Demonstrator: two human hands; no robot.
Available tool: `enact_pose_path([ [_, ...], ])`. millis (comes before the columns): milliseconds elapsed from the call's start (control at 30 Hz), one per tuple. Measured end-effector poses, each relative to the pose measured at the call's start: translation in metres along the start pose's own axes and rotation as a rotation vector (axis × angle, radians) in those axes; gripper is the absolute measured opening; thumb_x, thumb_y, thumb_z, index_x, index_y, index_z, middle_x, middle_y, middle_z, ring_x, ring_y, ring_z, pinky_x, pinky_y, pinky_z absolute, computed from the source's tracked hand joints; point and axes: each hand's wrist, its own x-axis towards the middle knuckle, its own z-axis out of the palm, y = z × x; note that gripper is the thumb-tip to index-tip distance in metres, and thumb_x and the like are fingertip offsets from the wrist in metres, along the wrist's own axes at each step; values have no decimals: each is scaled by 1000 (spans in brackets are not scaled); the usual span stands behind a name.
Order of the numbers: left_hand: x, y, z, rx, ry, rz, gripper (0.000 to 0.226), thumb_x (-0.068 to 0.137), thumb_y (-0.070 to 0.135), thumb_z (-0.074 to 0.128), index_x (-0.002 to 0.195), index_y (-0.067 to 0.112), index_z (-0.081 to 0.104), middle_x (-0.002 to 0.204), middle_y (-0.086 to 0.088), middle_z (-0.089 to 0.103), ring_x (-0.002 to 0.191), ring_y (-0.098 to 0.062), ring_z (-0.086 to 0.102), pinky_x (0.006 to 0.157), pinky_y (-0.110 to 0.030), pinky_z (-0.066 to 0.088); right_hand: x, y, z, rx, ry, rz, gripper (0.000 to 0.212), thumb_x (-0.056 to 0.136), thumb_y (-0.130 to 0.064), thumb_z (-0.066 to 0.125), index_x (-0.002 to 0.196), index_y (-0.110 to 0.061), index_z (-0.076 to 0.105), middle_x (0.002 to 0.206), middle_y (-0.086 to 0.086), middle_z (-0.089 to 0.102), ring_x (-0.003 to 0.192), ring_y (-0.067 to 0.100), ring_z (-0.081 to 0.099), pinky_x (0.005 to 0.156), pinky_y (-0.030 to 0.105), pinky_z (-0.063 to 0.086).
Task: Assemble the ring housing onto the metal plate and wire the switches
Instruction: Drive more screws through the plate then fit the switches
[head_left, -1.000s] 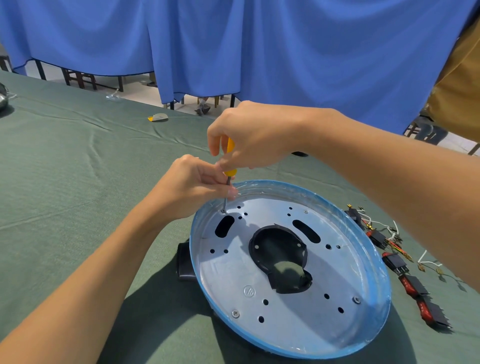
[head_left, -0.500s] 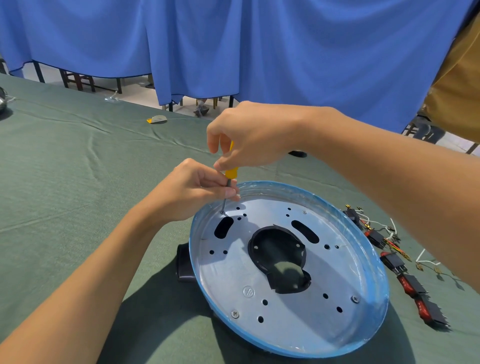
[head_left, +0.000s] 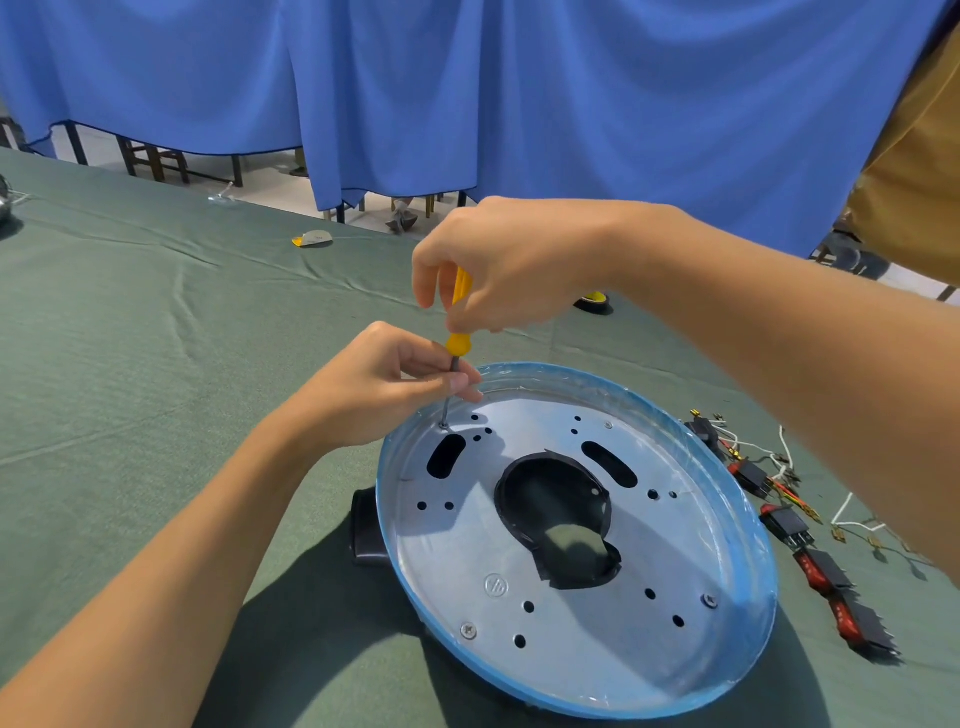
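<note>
The right hand (head_left: 511, 260) curls round the yellow handle of a near-upright screwdriver (head_left: 459, 344), and the left hand (head_left: 379, 384) pinches its steel shaft between thumb and fingertips, tip down on the metal plate (head_left: 587, 639) near its far-left rim. The plate is a round silvery disc with a raised blue-filmed rim, small holes, two slots and a central opening, the black ring housing (head_left: 367, 530) jutting from under its left side. It lies on green cloth (head_left: 135, 374), with wired switches (head_left: 823, 569) just beside its right rim and open cloth to the left.
</note>
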Motion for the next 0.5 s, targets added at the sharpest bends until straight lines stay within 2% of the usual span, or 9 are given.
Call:
enact_pose_path([
  [100,0,1,3,-12,123,11,9,78,17,81,86,14,79,79,9,76,81,-2,70,80,-18,51,2,-1,2,-17,12,-6,21,89,-19,55,106,-29,59,83,-3,72,68,12,69,60,27,54],
  [167,1,-1,3,-13,182,18,9,70,17,86,75,15,78,72,6,75,72,-5,69,74,-19,51,4,-1,3,-15,34,3,13,91,-23,57,102,-26,62,67,-5,71,61,10,68,51,21,45],
  [233,0,-1,0,-55,174,11,8,69,13,85,71,18,78,72,3,76,76,-11,73,74,-21,54,6,-1,6,-12,59,17,12,93,-27,55,95,-21,65,53,-7,67,55,9,66,48,19,41],
  [333,1,-2,-4,-148,112,-17,10,74,6,80,77,16,78,79,-2,77,88,-16,74,85,-26,57,6,0,6,31,52,23,23,94,-37,56,91,-17,67,51,-9,66,52,8,66,42,14,43],
  [433,1,-2,-6,-187,38,-44,14,81,1,73,91,10,77,85,-2,78,97,-12,72,88,-21,55,2,1,-1,98,56,-8,15,86,-37,69,88,-22,67,59,-6,69,52,4,65,43,13,43],
  [500,-1,-2,-6,-185,-6,-49,14,86,0,69,97,6,76,88,-1,78,99,-12,72,86,-16,53,2,2,-3,71,78,-5,12,85,-34,70,80,-24,66,57,-6,68,55,5,66,48,16,45],
])
